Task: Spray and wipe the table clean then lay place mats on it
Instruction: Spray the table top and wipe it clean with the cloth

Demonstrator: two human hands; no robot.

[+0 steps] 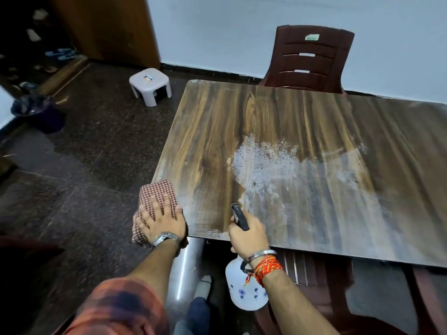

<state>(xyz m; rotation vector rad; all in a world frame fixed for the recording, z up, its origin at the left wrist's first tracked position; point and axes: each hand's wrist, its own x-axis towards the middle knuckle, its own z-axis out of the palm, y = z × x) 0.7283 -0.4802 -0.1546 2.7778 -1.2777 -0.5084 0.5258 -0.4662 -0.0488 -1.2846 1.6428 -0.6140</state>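
Head view: the right hand [248,234] wraps its fingers around the bottle [245,290], nozzle pointing past them at the wet patch [263,165]. Left hand [160,221] fingers are spread flat on the cloth [157,197] at the table [212,131] corner. Spray might miss onto the floor. No mats seen.

Dim indoor light, coolest and brightest on the pale blue-white wall [242,32]. A whitish sheen of glare lies across the wet middle of the brown wood-grain tabletop [314,131]. The doorway at upper left sinks into near-black shadow. Wide-angle distortion bends the table's edges, and the corners look soft and blurred.
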